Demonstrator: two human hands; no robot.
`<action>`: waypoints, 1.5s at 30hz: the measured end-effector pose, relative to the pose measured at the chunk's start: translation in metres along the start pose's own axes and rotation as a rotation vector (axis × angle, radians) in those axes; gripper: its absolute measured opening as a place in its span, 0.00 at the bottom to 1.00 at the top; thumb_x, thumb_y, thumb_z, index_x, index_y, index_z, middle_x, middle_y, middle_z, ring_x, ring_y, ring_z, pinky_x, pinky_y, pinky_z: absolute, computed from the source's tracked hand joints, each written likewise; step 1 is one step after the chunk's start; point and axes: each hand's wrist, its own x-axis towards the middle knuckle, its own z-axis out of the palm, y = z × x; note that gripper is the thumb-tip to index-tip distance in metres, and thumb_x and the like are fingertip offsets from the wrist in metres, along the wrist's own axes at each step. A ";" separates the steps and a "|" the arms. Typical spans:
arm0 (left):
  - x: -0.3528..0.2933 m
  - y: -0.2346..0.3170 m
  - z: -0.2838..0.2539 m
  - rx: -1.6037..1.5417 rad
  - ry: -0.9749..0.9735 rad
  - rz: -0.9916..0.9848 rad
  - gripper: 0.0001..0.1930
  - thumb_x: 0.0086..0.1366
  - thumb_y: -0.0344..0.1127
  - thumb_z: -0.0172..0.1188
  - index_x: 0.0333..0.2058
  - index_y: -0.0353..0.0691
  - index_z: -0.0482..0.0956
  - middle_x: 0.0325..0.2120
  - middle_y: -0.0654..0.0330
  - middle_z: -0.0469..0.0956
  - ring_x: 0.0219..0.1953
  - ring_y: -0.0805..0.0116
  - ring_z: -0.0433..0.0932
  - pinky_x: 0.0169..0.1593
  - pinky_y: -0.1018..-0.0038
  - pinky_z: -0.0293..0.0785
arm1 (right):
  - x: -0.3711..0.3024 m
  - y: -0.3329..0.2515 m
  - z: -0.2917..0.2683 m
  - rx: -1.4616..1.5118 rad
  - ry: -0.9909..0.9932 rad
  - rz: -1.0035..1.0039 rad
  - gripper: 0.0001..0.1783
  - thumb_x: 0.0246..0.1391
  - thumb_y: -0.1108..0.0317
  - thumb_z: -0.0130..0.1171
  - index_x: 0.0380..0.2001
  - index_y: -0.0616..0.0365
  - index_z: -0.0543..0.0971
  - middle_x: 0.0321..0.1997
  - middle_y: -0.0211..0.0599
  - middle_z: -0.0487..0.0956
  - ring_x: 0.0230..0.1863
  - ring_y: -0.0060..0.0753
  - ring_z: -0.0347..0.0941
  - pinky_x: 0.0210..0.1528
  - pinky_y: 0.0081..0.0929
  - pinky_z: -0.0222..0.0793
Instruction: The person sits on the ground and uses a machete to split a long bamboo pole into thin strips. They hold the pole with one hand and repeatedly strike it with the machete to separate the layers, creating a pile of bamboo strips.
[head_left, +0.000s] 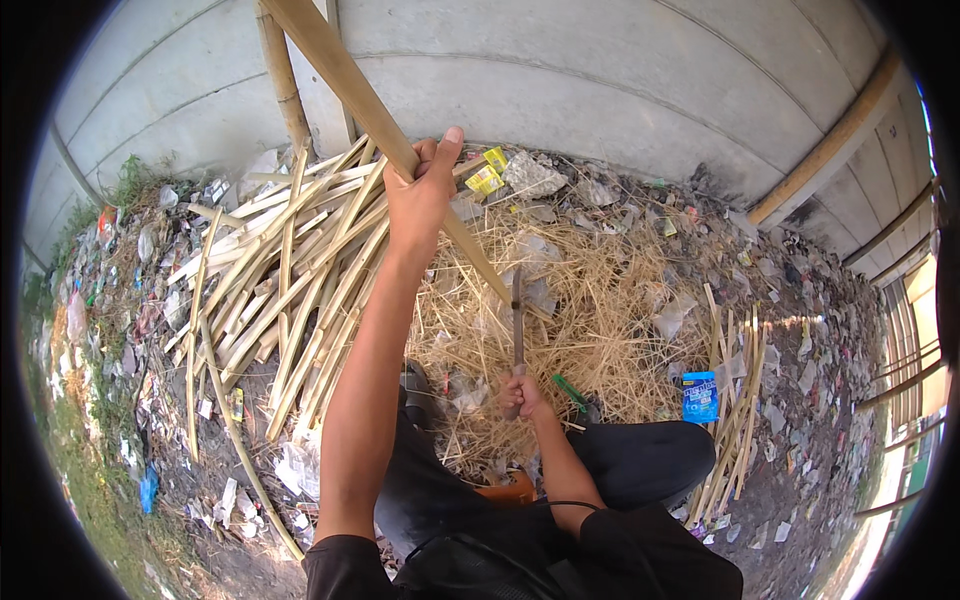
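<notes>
Wall (600,90) of grey panels spans the top of the frame. Split strips (330,270) lie heaped left of centre, pale shavings (610,300) around the centre. A bamboo slat (345,75) slants from the top edge to mid-frame, its lower end by a knife (518,340). Upper centre, the left hand (420,195) grips the slat; below centre, the right hand (525,393) clasps the knife's handle.

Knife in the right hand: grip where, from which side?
Probably the handle, from the person's side, as the right hand does. The knife points away from the body, handle end nearest. Its long, narrow blade overlaps the bamboo strip in this view, so the far end looks a poor hold.
</notes>
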 end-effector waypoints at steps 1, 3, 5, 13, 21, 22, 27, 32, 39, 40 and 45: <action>0.000 0.001 -0.001 0.006 0.009 -0.003 0.32 0.67 0.44 0.68 0.15 0.52 0.52 0.13 0.73 0.54 0.17 0.80 0.55 0.23 0.76 0.54 | -0.003 0.000 -0.003 0.123 -0.143 -0.018 0.10 0.52 0.73 0.50 0.20 0.48 0.64 0.11 0.20 0.58 0.10 0.18 0.53 0.19 0.24 0.57; 0.008 -0.005 -0.013 -0.034 0.048 -0.002 0.31 0.67 0.43 0.68 0.16 0.52 0.52 0.12 0.72 0.54 0.16 0.79 0.55 0.23 0.76 0.55 | -0.001 0.003 -0.006 0.265 -0.257 -0.068 0.09 0.53 0.72 0.50 0.21 0.48 0.64 0.11 0.20 0.58 0.10 0.18 0.53 0.19 0.23 0.57; 0.014 -0.004 -0.030 -0.039 0.091 -0.017 0.31 0.67 0.41 0.68 0.15 0.52 0.52 0.12 0.71 0.55 0.16 0.79 0.55 0.23 0.76 0.55 | -0.003 0.014 -0.009 0.319 -0.177 -0.157 0.08 0.53 0.72 0.50 0.22 0.49 0.65 0.11 0.21 0.58 0.10 0.17 0.53 0.19 0.22 0.57; 0.013 -0.002 -0.023 0.042 0.453 -0.084 0.26 0.69 0.43 0.65 0.16 0.48 0.61 0.12 0.71 0.58 0.15 0.79 0.55 0.22 0.74 0.52 | -0.024 0.011 0.018 -0.513 0.696 -0.250 0.16 0.63 0.55 0.59 0.26 0.52 0.71 0.14 0.25 0.67 0.11 0.24 0.61 0.20 0.26 0.64; 0.020 0.034 0.048 0.054 0.044 -0.032 0.25 0.66 0.44 0.68 0.17 0.50 0.62 0.11 0.71 0.57 0.15 0.78 0.55 0.24 0.75 0.53 | -0.056 -0.012 0.015 -0.425 0.734 -0.314 0.18 0.68 0.52 0.54 0.28 0.51 0.72 0.17 0.24 0.66 0.15 0.21 0.63 0.22 0.25 0.64; 0.018 0.057 0.054 0.015 -0.135 0.010 0.25 0.67 0.44 0.66 0.16 0.51 0.60 0.11 0.71 0.55 0.15 0.78 0.54 0.24 0.75 0.53 | -0.057 -0.012 0.002 -0.356 0.675 -0.339 0.18 0.68 0.52 0.54 0.29 0.52 0.72 0.16 0.24 0.66 0.15 0.21 0.62 0.21 0.25 0.63; 0.022 0.120 0.055 -0.221 -0.575 0.173 0.29 0.76 0.49 0.53 0.16 0.52 0.52 0.11 0.71 0.47 0.16 0.77 0.47 0.26 0.74 0.51 | -0.050 -0.003 0.006 -0.444 0.729 -0.451 0.19 0.69 0.50 0.53 0.28 0.52 0.72 0.16 0.23 0.65 0.13 0.20 0.60 0.19 0.24 0.61; 0.031 0.081 0.052 -0.255 -0.394 0.117 0.29 0.77 0.52 0.49 0.17 0.52 0.50 0.11 0.70 0.47 0.16 0.76 0.47 0.26 0.73 0.52 | -0.051 -0.009 0.033 -0.391 0.797 -0.687 0.21 0.69 0.49 0.54 0.26 0.51 0.71 0.14 0.24 0.65 0.13 0.20 0.62 0.19 0.24 0.62; 0.023 -0.011 0.038 -0.185 -0.095 -0.007 0.31 0.72 0.53 0.57 0.16 0.51 0.51 0.11 0.67 0.53 0.16 0.75 0.51 0.24 0.73 0.51 | -0.060 -0.027 0.038 -0.312 0.827 -0.786 0.22 0.68 0.51 0.54 0.23 0.51 0.70 0.14 0.25 0.65 0.12 0.22 0.61 0.17 0.26 0.62; 0.024 -0.015 0.037 -0.186 -0.103 -0.011 0.31 0.72 0.53 0.57 0.16 0.51 0.51 0.11 0.67 0.54 0.16 0.75 0.52 0.24 0.73 0.51 | -0.061 -0.029 0.038 -0.330 0.833 -0.787 0.23 0.69 0.50 0.54 0.22 0.51 0.70 0.14 0.25 0.65 0.12 0.22 0.61 0.17 0.26 0.62; 0.019 0.007 0.061 -0.173 -0.117 -0.022 0.30 0.73 0.52 0.56 0.17 0.52 0.50 0.12 0.70 0.47 0.17 0.75 0.48 0.26 0.73 0.51 | -0.062 -0.023 0.025 -0.409 0.857 -0.792 0.23 0.68 0.49 0.55 0.23 0.51 0.69 0.14 0.25 0.65 0.13 0.21 0.62 0.18 0.26 0.63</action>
